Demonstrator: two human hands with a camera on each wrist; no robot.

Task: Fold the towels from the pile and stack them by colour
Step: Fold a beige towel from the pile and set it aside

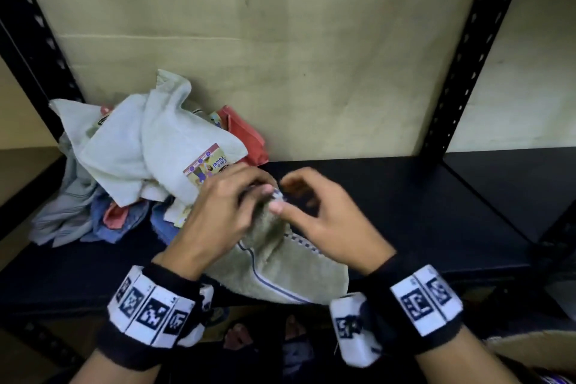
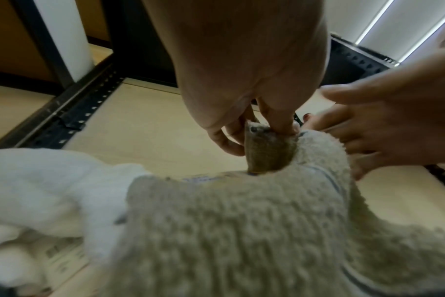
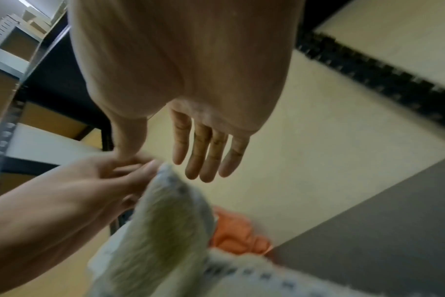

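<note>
A beige towel with a blue stripe hangs over the front edge of the black shelf. My left hand pinches one corner of it and lifts that corner; the left wrist view shows thumb and fingers closed on the beige towel. My right hand hovers just right of that corner, with its thumb close to the cloth. Seen from the right wrist, the right hand has straight fingers holding nothing, beside the towel and left hand. The unfolded pile lies behind, to the left.
The pile holds pale green, blue, grey and red towels, one bearing a paper label. A cardboard back panel closes the shelf. Black perforated uprights stand on either side. A cardboard box sits low right.
</note>
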